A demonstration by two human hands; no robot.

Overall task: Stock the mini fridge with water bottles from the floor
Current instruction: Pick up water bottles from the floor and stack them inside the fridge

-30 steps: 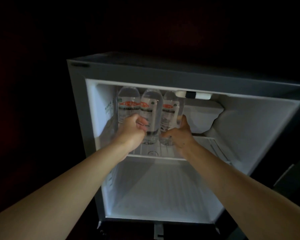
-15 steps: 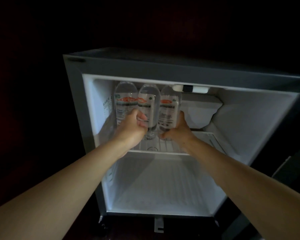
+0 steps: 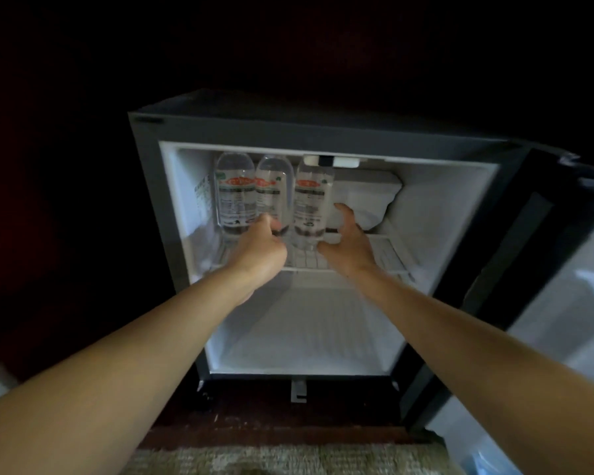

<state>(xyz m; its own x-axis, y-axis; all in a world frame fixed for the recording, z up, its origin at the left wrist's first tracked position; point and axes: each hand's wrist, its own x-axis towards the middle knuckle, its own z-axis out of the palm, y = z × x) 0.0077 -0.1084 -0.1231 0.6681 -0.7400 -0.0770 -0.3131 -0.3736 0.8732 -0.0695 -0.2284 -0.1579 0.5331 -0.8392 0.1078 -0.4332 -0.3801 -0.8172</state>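
The open mini fridge (image 3: 288,133) is lit inside. Three clear water bottles with red and white labels stand side by side on its upper wire shelf (image 3: 384,255): left (image 3: 234,197), middle (image 3: 274,192), right (image 3: 313,200). My left hand (image 3: 261,250) is curled around the base of the middle bottle, thumb up between the left and middle bottles. My right hand (image 3: 348,243) hovers just right of the right bottle, fingers spread and not touching it.
A white freezer box (image 3: 367,197) fills the upper right of the fridge. The lower compartment (image 3: 306,330) lies under the shelf. The fridge door (image 3: 546,275) stands open at the right. A rug (image 3: 288,457) covers the floor in front.
My right hand has let go of the right bottle and opened. My left hand has slid lower on the middle bottle. The view has shifted, bringing the open door into sight.
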